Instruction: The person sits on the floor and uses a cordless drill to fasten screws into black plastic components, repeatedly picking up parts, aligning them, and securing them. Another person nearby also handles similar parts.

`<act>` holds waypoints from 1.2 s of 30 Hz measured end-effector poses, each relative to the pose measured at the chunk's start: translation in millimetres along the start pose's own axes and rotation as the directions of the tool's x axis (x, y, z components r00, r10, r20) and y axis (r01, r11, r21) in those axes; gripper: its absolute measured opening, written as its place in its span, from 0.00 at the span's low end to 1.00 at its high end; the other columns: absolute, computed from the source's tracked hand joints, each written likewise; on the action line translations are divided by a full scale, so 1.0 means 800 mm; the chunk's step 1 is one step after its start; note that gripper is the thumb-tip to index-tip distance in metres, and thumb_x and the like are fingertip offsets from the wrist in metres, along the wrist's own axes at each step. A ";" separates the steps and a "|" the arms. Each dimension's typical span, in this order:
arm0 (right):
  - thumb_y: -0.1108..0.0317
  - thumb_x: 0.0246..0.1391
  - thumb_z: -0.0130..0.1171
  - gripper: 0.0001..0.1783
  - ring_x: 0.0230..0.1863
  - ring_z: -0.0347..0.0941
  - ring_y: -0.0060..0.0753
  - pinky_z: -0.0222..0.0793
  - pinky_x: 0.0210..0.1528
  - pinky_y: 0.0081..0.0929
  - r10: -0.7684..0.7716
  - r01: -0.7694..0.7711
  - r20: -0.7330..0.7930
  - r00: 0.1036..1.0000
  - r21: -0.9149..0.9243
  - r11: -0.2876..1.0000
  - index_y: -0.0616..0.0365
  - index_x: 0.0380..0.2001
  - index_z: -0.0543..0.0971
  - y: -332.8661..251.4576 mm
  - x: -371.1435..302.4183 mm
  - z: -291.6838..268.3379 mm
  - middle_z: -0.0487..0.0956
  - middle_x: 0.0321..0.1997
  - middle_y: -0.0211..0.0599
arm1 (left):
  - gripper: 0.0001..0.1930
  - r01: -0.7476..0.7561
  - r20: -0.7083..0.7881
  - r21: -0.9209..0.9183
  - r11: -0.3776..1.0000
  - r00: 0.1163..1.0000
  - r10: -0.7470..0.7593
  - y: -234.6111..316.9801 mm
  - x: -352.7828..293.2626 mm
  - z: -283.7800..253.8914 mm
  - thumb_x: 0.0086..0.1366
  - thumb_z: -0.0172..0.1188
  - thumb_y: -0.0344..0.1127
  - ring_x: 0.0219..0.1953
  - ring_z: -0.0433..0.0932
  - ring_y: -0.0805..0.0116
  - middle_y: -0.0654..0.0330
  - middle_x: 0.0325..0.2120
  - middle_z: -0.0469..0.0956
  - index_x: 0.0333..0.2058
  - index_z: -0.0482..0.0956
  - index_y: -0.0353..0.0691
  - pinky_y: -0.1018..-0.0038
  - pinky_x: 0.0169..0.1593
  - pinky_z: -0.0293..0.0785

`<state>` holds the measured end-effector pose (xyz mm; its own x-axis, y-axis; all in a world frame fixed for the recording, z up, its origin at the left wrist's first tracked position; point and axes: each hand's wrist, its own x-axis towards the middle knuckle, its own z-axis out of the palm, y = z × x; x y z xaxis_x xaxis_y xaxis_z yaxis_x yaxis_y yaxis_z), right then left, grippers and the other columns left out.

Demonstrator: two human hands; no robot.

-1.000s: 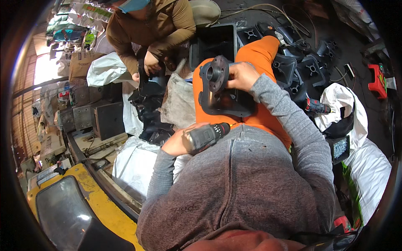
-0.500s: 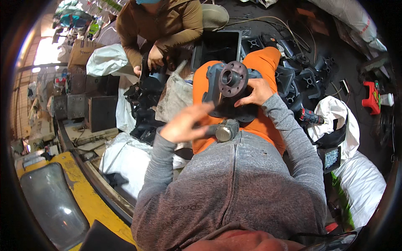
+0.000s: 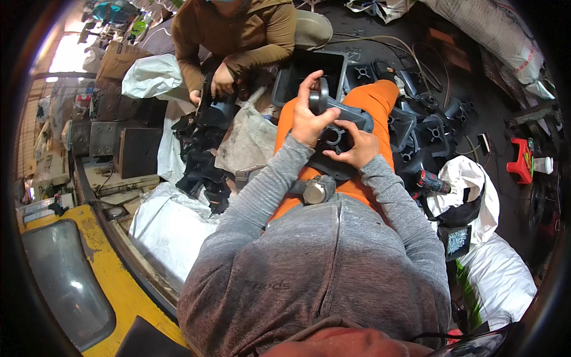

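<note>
My left hand [image 3: 310, 122] is raised over my lap, its thumb and fingers curled round a dark round flange [image 3: 321, 95] tipped on edge. Below it, my right hand [image 3: 360, 146] has thumb and forefinger closed round the hub of a black part [image 3: 334, 136] between my thighs. A grey-black moulded part [image 3: 358, 117] with a rounded-corner plate lies behind that hub, across my thighs. A hammer [image 3: 318, 190] with a round metal face rests on my lap, close to my left forearm.
Opposite, a person in a brown top [image 3: 238, 30] handles black parts. A black bin [image 3: 310, 74] stands beyond my knees. Several moulded parts [image 3: 431, 134] lie to the right, near a cordless drill [image 3: 433, 182], a box of screws [image 3: 458, 241] and a red stool [image 3: 521, 162].
My left hand has moved up from beside the hammer to the flange, which now stands tipped on edge. My right hand has shifted from the flange down to the black part's hub.
</note>
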<state>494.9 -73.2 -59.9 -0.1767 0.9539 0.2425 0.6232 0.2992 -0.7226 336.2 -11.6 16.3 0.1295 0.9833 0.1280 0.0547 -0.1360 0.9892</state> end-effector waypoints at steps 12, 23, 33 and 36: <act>0.56 0.54 0.68 0.26 0.33 0.71 0.15 0.68 0.36 0.18 0.312 -0.239 0.102 0.945 0.865 0.441 0.63 0.50 0.78 -0.028 0.003 -0.119 0.80 0.37 0.27 | 0.40 -0.051 -0.065 -0.558 0.828 0.998 0.017 0.039 0.003 -0.014 0.55 0.59 0.31 0.46 0.76 0.62 0.51 0.55 0.66 0.67 0.54 0.43 0.70 0.44 0.80; 0.66 0.55 0.66 0.10 0.24 0.79 0.35 0.72 0.28 0.34 0.128 -0.107 -0.066 0.990 0.259 0.960 0.63 0.33 0.83 -0.063 0.014 -0.106 0.81 0.23 0.42 | 0.32 0.543 0.269 -0.324 0.775 0.838 -0.474 0.003 -0.018 -0.090 0.57 0.62 0.41 0.39 0.80 0.65 0.51 0.45 0.77 0.61 0.66 0.43 0.73 0.35 0.77; 0.61 0.58 0.65 0.20 0.44 0.77 0.27 0.73 0.48 0.26 0.666 -0.452 -0.025 0.746 0.715 0.534 0.66 0.48 0.79 0.025 0.011 -0.102 0.81 0.47 0.36 | 0.34 0.469 0.336 -0.726 0.503 0.880 -0.336 0.042 -0.052 -0.173 0.65 0.53 0.50 0.50 0.78 0.38 0.37 0.51 0.73 0.63 0.60 0.32 0.59 0.33 0.87; 0.51 0.60 0.61 0.27 0.43 0.80 0.30 0.76 0.46 0.29 0.681 -0.457 0.161 0.715 0.844 0.280 0.65 0.52 0.77 0.083 0.003 -0.118 0.81 0.48 0.39 | 0.36 0.429 0.318 -0.782 0.451 0.898 -0.304 0.039 -0.064 -0.179 0.64 0.54 0.50 0.53 0.74 0.33 0.33 0.54 0.68 0.63 0.59 0.31 0.54 0.34 0.87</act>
<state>607.5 -53.7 -46.2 0.1753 0.8893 -0.4224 -0.3880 -0.3319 -0.8598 189.4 -48.7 51.1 0.4143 0.8861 -0.2079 -0.6945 0.4554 0.5570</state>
